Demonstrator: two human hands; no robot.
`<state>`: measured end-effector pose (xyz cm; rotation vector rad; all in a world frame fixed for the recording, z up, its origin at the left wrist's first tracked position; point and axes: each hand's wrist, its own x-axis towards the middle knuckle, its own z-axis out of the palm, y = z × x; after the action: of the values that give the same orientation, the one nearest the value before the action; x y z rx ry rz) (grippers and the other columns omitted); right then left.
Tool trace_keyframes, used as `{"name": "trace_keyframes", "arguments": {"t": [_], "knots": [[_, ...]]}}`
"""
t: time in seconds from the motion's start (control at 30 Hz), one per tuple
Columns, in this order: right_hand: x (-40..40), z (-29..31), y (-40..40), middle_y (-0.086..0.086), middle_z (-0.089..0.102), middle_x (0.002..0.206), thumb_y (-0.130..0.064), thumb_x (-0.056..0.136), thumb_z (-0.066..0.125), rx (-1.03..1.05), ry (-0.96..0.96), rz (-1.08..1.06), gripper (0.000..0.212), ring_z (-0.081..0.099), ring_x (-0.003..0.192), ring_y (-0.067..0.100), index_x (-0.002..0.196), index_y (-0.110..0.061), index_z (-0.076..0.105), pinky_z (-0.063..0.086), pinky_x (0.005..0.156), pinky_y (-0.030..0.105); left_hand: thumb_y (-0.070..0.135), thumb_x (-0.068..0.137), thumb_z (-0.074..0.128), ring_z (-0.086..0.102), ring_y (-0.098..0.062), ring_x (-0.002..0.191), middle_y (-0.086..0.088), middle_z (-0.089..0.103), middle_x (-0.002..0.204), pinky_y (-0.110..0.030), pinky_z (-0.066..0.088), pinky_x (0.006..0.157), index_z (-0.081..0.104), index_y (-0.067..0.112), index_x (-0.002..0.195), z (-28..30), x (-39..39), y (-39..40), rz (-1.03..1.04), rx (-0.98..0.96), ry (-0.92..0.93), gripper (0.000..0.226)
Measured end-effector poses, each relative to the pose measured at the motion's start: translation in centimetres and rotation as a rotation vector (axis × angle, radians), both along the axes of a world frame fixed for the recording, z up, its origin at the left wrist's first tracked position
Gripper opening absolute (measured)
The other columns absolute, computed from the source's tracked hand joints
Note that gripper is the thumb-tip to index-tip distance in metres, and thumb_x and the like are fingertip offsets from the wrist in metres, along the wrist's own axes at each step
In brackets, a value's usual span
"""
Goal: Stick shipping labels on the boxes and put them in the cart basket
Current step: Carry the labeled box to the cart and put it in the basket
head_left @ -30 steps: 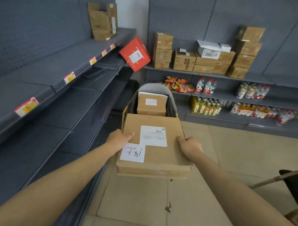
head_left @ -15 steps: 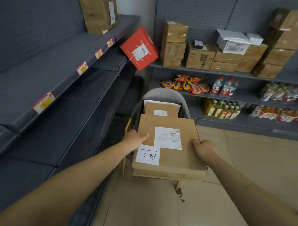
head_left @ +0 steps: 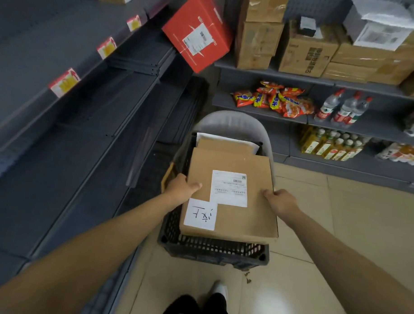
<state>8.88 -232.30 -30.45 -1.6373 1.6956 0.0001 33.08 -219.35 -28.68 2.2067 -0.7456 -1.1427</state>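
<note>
Since half a second ago the cardboard box [head_left: 230, 195] has moved from in front of the basket to right over it, and the black cart basket [head_left: 212, 251] now shows its near wall under the box's near edge. My left hand [head_left: 181, 187] grips the box's left edge, thumb on top, fingers curled under out of sight; my right hand [head_left: 280, 201] clasps the right edge the same way. The box lies nearly flat, face up, with the printed shipping label [head_left: 229, 188] in the middle and a handwritten white note [head_left: 200, 214] at its near left corner. I cannot tell whether the box already rests on the basket rim or hangs just above it.

Deeper in the basket, at its far end, another brown box [head_left: 222, 145] sits partly hidden under mine, with a white parcel [head_left: 225, 140] behind it. A red box [head_left: 197, 30] leans tilted at the shelf corner, far left. To the far right, snack packets [head_left: 273, 99] and water bottles [head_left: 342, 107] line the middle shelf, stacked cartons [head_left: 306, 51] above them. My shoe [head_left: 217, 290] stands on the tile floor [head_left: 339, 232] near the basket.
</note>
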Motion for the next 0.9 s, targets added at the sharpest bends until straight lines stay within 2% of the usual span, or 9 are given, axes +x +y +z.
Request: {"name": "trace_keyframes", "arguments": {"t": [0.13, 0.23, 0.33, 0.43, 0.5, 0.67, 0.73, 0.8, 0.9], "knots": [[0.2, -1.9, -1.5, 0.011, 0.065, 0.107, -0.045, 0.093, 0.052, 0.086, -0.024, 0.025, 0.042, 0.061, 0.095, 0.029, 0.108, -0.007, 0.062, 0.048, 0.074, 0.032, 0.031, 0.084, 0.070, 0.059, -0.023, 0.107, -0.007, 0.059, 0.119, -0.043, 0.051, 0.093, 0.046, 0.008, 0.123, -2.3, 1.3, -1.5, 0.000, 0.000, 0.017, 0.051], [0.2, -3.2, -1.7, 0.012, 0.064, 0.105, -0.043, 0.089, 0.062, 0.153, -0.081, 0.006, 0.033, 0.061, 0.099, 0.031, 0.092, -0.010, 0.058, 0.051, 0.088, 0.043, 0.028, 0.080, 0.075, 0.056, -0.018, 0.103, -0.004, 0.055, 0.116, -0.034, 0.050, 0.085, 0.043, 0.013, 0.118, -3.8, 2.4, -2.1, -0.045, 0.056, -0.008, 0.052], [0.5, -3.9, -1.6, 0.011, 0.066, 0.091, -0.045, 0.083, 0.068, 0.182, 0.048, 0.090, 0.036, 0.064, 0.093, 0.030, 0.083, -0.011, 0.056, 0.050, 0.083, 0.036, 0.024, 0.078, 0.076, 0.052, -0.015, 0.100, -0.003, 0.052, 0.118, -0.031, 0.047, 0.080, 0.038, 0.018, 0.112, -5.1, 3.1, -2.0, -0.108, 0.113, -0.021, 0.052], [1.1, -4.5, -1.8, 0.008, 0.065, 0.078, -0.036, 0.078, 0.074, 0.184, 0.102, 0.104, 0.031, 0.066, 0.085, 0.028, 0.075, -0.014, 0.053, 0.049, 0.075, 0.031, 0.019, 0.076, 0.078, 0.052, -0.020, 0.113, -0.005, 0.050, 0.128, -0.039, 0.048, 0.093, 0.029, 0.019, 0.131, -6.2, 3.8, -1.7, -0.156, 0.138, -0.023, 0.073], [1.5, -5.3, -1.8, 0.009, 0.067, 0.084, -0.021, 0.077, 0.074, 0.207, 0.099, 0.066, 0.019, 0.065, 0.088, 0.028, 0.084, -0.013, 0.058, 0.050, 0.077, 0.033, 0.015, 0.073, 0.079, 0.046, -0.025, 0.126, -0.006, 0.045, 0.137, -0.045, 0.042, 0.104, 0.013, 0.020, 0.145, -7.0, 4.6, -1.7, -0.199, 0.157, 0.049, 0.098], [2.0, -7.8, -1.3, 0.011, 0.059, 0.089, 0.011, 0.085, 0.051, 0.416, -0.164, -0.202, 0.024, 0.056, 0.090, 0.026, 0.101, -0.005, 0.059, 0.050, 0.084, 0.037, 0.010, 0.072, 0.080, 0.038, -0.024, 0.133, -0.005, 0.039, 0.143, -0.043, 0.033, 0.113, 0.004, 0.020, 0.150, -9.4, 6.1, -1.6, -0.243, 0.213, 0.205, 0.110], [2.3, -8.4, -0.6, 0.012, 0.056, 0.095, 0.002, 0.095, 0.045, 0.487, -0.408, -0.445, 0.029, 0.055, 0.087, 0.023, 0.123, 0.002, 0.053, 0.053, 0.079, 0.031, 0.009, 0.072, 0.080, 0.037, -0.023, 0.134, -0.004, 0.040, 0.144, -0.044, 0.030, 0.114, 0.008, 0.019, 0.150, -10.1, 6.5, -1.5, -0.231, 0.213, 0.288, 0.107], [2.7, -8.9, 0.1, 0.016, 0.052, 0.113, -0.024, 0.104, 0.035, 0.577, -0.639, -0.704, 0.044, 0.053, 0.102, 0.030, 0.138, 0.003, 0.039, 0.048, 0.087, 0.038, 0.009, 0.070, 0.081, 0.037, -0.021, 0.134, -0.002, 0.042, 0.143, -0.043, 0.029, 0.115, 0.018, 0.019, 0.149, -10.5, 6.9, -1.3, -0.254, 0.201, 0.411, 0.101], [2.8, -9.2, 0.6, 0.019, 0.041, 0.137, -0.056, 0.098, 0.028, 0.648, -0.653, -0.716, 0.070, 0.042, 0.128, 0.037, 0.145, -0.005, 0.031, 0.038, 0.106, 0.048, 0.011, 0.072, 0.081, 0.042, -0.017, 0.132, 0.002, 0.050, 0.139, -0.038, 0.030, 0.115, 0.033, 0.021, 0.144, -10.2, 7.1, -1.1, -0.310, 0.189, 0.639, 0.087]]}}
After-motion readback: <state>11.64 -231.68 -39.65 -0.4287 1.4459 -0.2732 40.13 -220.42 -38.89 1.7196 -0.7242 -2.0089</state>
